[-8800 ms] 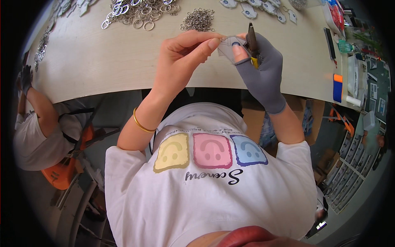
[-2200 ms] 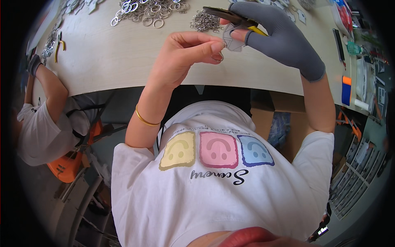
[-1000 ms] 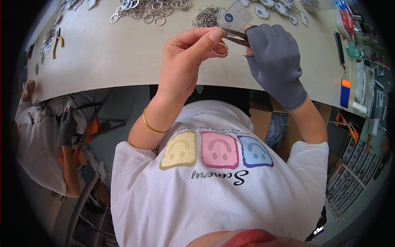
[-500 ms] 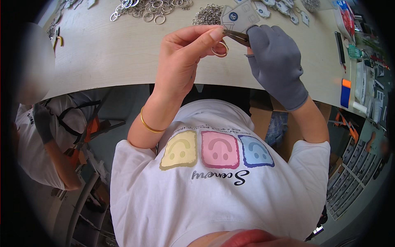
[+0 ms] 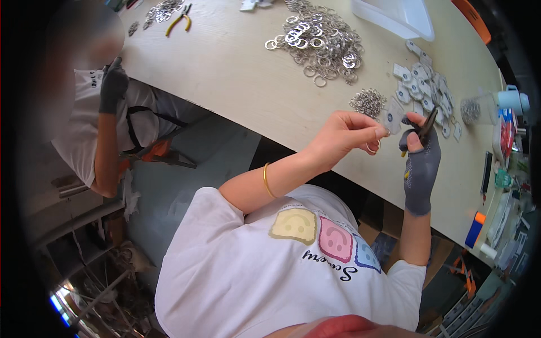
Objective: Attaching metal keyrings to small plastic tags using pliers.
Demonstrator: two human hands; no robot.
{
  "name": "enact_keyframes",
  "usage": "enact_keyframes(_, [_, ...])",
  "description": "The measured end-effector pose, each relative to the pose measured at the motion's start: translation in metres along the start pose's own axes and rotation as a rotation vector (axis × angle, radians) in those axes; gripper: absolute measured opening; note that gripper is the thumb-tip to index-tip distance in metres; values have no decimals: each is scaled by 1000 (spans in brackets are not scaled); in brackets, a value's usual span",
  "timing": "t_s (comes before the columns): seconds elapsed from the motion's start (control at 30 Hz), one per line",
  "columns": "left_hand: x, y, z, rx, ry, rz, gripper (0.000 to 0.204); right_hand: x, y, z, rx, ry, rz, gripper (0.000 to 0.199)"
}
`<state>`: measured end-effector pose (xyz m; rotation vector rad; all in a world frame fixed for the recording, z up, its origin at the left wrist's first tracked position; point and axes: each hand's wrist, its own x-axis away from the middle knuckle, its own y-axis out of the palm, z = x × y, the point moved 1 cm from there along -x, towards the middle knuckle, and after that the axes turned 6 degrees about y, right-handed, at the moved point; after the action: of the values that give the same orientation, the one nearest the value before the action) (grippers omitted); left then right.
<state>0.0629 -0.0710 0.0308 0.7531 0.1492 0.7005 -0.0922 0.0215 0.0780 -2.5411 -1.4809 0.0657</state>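
My left hand (image 5: 355, 137) is bare, its thumb and forefinger pinched together. A metal key ring (image 5: 373, 147) hangs under those fingers. Just beyond the fingertips is a whitish tag (image 5: 393, 116) with a round dark emblem; it looks joined to the pinch, but the fingers hide where. My right hand (image 5: 421, 158), in a grey glove with the thumb and forefinger tips bare, is closed around pliers (image 5: 429, 121). Their dark jaws point away from me, and bits of yellow handle show by the palm. The pliers are apart from the ring and tag.
Past my left hand lie a small heap of metal links (image 5: 368, 102) and a large pile of key rings (image 5: 329, 45). More tags (image 5: 422, 84) are spread near a clear cup (image 5: 476, 110). A white bin (image 5: 394, 17) stands farther back. Another person sits at left, near yellow-handled pliers (image 5: 179, 21).
The view has swung left, showing more table and the other person. The plier jaws have come away from my left fingertips and now point away from me; my right hand has turned.
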Motion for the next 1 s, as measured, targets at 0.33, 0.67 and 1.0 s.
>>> enact_keyframes(0.33, [0, -18, -7, -87, -11, -135, 18, -15, 12, 6, 28, 115, -138, 38])
enact_keyframes(0.67, [-7, -25, -7, -267, 196, -132, 11, -19, 22, -7, 52, -6, -89, 32])
enact_keyframes(1.0, [-1, -26, 7, -220, 52, -253, 14, -11, 17, -10, -61, 65, -144, 37])
